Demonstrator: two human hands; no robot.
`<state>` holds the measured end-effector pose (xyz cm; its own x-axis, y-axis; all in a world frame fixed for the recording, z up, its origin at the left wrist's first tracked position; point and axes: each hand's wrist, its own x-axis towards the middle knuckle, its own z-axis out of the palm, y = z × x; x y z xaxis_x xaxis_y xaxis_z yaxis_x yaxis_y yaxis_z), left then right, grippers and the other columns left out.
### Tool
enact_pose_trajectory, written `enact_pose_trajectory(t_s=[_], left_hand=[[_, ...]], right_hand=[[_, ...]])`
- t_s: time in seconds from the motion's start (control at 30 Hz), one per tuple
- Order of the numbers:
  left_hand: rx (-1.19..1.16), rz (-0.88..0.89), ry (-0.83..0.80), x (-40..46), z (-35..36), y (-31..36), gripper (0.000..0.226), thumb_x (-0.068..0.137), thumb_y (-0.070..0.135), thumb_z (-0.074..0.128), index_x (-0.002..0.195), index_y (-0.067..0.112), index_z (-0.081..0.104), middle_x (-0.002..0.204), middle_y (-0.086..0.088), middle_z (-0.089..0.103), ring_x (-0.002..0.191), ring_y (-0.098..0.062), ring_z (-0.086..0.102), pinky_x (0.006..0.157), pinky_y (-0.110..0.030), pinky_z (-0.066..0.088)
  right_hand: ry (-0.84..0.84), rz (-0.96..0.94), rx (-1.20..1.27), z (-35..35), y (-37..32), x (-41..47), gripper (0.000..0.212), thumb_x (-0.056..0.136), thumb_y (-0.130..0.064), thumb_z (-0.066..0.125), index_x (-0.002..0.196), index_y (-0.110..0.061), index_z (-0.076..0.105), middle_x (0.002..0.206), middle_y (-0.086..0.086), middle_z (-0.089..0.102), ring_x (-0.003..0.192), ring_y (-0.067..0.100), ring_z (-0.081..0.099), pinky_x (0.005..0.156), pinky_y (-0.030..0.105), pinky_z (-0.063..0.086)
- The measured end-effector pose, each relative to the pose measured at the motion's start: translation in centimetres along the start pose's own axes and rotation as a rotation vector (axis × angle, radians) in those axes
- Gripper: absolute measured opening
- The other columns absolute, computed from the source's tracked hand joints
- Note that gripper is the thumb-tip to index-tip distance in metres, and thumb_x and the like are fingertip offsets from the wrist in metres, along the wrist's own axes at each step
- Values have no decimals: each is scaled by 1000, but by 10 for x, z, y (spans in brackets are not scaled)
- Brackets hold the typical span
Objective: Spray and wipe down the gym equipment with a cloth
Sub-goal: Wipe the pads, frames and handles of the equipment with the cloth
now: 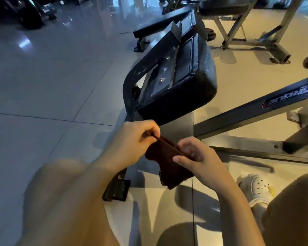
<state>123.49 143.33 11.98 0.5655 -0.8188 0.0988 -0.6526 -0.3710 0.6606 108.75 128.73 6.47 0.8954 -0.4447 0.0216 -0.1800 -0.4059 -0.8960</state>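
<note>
two hands folding a dark cloth beside a gym bench

i am seeing my left hand (132,139) and right hand (196,155) each pinching the top fold of a dark cloth (167,162), held in the air just below the black padded bench (194,82). it is looking soft, light and limp, so i am judging the folded edge best to grip. no spray bottle is showing; the cloth's lower end is blurring.

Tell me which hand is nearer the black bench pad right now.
Left. The left hand pinches the dark cloth just below the black bench pad; the right hand grips the cloth's other end, lower and farther from the pad.
</note>
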Motion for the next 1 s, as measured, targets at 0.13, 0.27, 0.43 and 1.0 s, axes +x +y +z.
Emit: enact_pose_trajectory(t_s=[0.13, 0.27, 0.43, 1.0], left_hand=[[-93, 111, 22, -10, -30, -15, 34, 88, 4, 65, 81, 37, 58, 87, 15, 65, 87, 4, 62, 74, -4, 46], [-208, 234, 16, -27, -69, -40, 36, 88, -1, 65, 83, 34, 60, 84, 13, 67, 82, 2, 65, 76, -7, 47], [-180, 338, 15, -33, -118, -85, 35, 91, 7, 63, 86, 42, 58, 88, 19, 64, 87, 9, 60, 71, -2, 42], [-360, 666, 15, 72, -158, -84, 23, 86, 9, 70, 89, 30, 60, 80, 24, 59, 76, 3, 61, 69, -1, 43]], right_hand=[[121, -10, 154, 31, -31, -15, 15, 88, -37, 67, 97, -25, 67, 86, -5, 68, 81, 11, 68, 64, 28, 56], [340, -30, 176, 76, -72, -27, 18, 89, -42, 58, 100, -29, 64, 90, -4, 66, 88, 15, 66, 73, 43, 60], [445, -25, -179, 126, -130, -27, 14, 96, -23, 57, 104, -34, 63, 94, -17, 64, 95, 5, 61, 83, 36, 57], [1093, 24, -757, 139, -200, 41, 17, 96, -9, 45, 90, -22, 54, 87, -4, 55, 78, 9, 52, 69, 27, 49]])
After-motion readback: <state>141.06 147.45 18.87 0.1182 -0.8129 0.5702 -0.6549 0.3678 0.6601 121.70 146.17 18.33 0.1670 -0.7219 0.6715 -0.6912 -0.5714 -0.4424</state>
